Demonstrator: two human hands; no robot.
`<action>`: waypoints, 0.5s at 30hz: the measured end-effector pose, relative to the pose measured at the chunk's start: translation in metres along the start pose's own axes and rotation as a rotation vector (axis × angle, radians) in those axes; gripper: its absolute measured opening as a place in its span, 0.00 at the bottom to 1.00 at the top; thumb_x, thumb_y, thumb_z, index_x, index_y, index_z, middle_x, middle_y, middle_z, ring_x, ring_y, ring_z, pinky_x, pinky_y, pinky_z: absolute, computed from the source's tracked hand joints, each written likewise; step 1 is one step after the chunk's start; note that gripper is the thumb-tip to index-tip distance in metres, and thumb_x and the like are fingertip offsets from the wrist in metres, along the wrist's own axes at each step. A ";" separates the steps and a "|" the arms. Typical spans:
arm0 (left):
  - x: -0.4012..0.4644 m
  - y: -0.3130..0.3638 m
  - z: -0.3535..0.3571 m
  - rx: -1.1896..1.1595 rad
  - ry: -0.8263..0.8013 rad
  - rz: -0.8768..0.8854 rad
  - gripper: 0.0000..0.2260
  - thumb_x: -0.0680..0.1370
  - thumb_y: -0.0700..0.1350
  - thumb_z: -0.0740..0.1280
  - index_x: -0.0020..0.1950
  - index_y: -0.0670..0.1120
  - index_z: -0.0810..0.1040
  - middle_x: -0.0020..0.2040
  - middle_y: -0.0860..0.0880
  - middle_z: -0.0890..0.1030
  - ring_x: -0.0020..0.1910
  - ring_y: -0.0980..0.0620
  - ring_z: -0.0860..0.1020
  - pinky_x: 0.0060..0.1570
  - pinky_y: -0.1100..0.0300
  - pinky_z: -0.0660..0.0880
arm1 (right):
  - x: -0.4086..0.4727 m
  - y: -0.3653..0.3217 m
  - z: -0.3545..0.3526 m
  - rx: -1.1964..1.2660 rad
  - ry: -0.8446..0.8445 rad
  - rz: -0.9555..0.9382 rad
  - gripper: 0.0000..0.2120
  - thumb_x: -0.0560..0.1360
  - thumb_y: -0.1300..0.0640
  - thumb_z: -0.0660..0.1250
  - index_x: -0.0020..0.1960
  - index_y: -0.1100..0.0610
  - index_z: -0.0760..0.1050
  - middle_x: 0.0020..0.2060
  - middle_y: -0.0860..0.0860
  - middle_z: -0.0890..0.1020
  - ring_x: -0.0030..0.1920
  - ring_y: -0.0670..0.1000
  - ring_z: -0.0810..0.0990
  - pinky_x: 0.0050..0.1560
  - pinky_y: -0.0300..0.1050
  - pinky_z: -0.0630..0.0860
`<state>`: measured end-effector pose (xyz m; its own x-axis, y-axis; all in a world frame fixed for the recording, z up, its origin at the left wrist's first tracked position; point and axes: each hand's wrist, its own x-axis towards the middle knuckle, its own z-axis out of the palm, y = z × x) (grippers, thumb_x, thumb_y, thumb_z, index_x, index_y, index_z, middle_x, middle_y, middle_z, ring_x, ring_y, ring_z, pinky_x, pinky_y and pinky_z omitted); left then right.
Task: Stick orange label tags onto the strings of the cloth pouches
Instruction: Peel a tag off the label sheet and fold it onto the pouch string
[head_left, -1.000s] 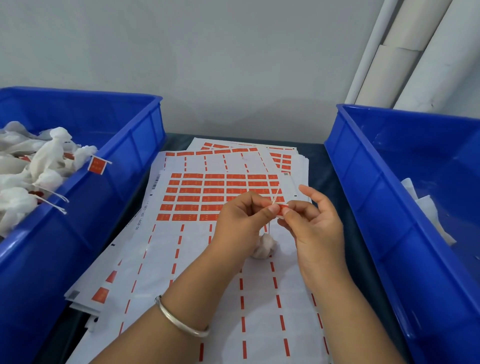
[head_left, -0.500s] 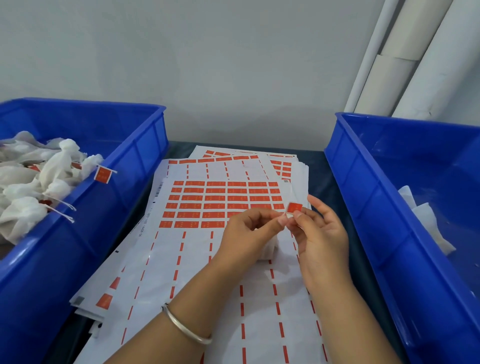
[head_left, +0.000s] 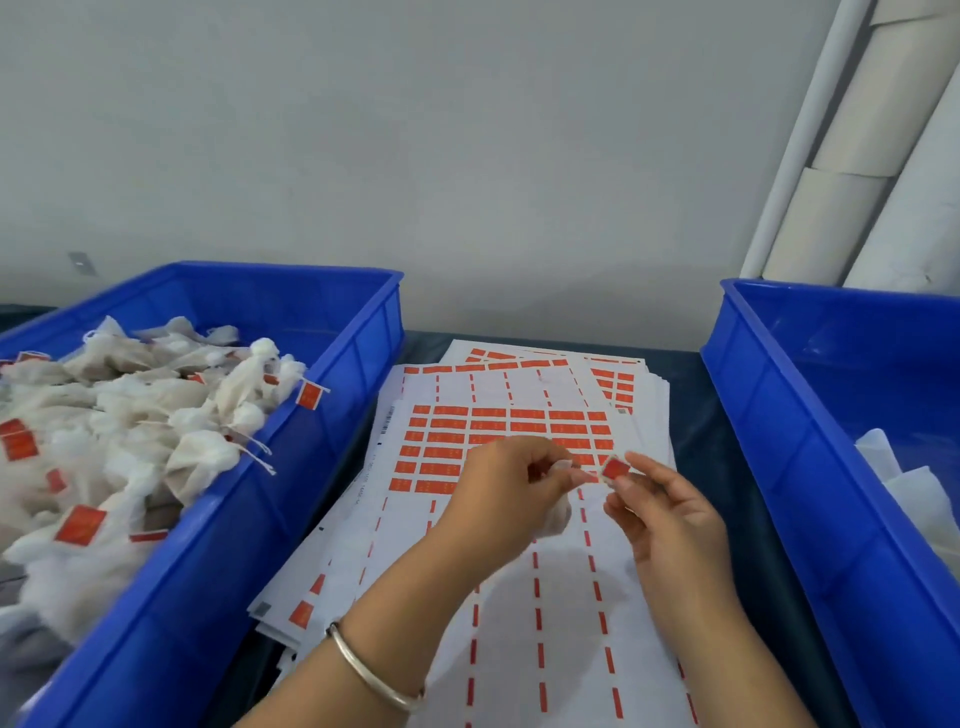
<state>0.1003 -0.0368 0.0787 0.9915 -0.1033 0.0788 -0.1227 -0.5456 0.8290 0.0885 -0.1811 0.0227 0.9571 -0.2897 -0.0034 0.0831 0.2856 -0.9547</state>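
Note:
My right hand pinches a small orange label tag folded on a thin string, just above the sticker sheets. To its left, my left hand pinches the string between thumb and forefinger. A small white cloth pouch hangs below my left hand, mostly hidden by it. The top sheet holds rows of orange labels at its far end; its near part is peeled, with only orange strips left.
A blue bin on the left holds several white pouches with orange tags. A second blue bin on the right holds a few white cloth pieces. White tubes lean in the far right corner.
The tag went from a thin strip between my fingertips to a folded square on the string. My hands have drawn slightly apart. The view has tilted and shows more of the left bin.

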 end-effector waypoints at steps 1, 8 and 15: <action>-0.002 0.003 -0.008 0.008 0.033 0.011 0.02 0.74 0.50 0.68 0.46 0.56 0.78 0.40 0.62 0.76 0.38 0.59 0.76 0.34 0.73 0.68 | -0.001 0.001 0.002 -0.071 -0.015 -0.005 0.09 0.68 0.55 0.73 0.48 0.49 0.82 0.44 0.42 0.85 0.44 0.46 0.85 0.39 0.39 0.80; -0.029 0.039 -0.087 -0.060 0.317 0.160 0.03 0.76 0.46 0.67 0.45 0.53 0.80 0.37 0.59 0.80 0.34 0.66 0.77 0.30 0.75 0.70 | -0.007 0.011 0.012 -0.429 -0.078 0.002 0.06 0.74 0.53 0.69 0.51 0.46 0.78 0.43 0.40 0.82 0.42 0.48 0.82 0.38 0.37 0.75; -0.050 0.056 -0.170 0.136 0.550 0.207 0.08 0.73 0.46 0.70 0.38 0.57 0.76 0.32 0.60 0.77 0.26 0.70 0.72 0.24 0.77 0.65 | -0.014 0.012 0.014 -0.601 -0.142 -0.001 0.08 0.74 0.55 0.68 0.51 0.44 0.76 0.38 0.45 0.83 0.42 0.49 0.80 0.39 0.35 0.72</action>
<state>0.0512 0.0789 0.2154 0.8187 0.2071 0.5355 -0.2835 -0.6653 0.6906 0.0802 -0.1611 0.0158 0.9882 -0.1533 -0.0021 -0.0473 -0.2916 -0.9554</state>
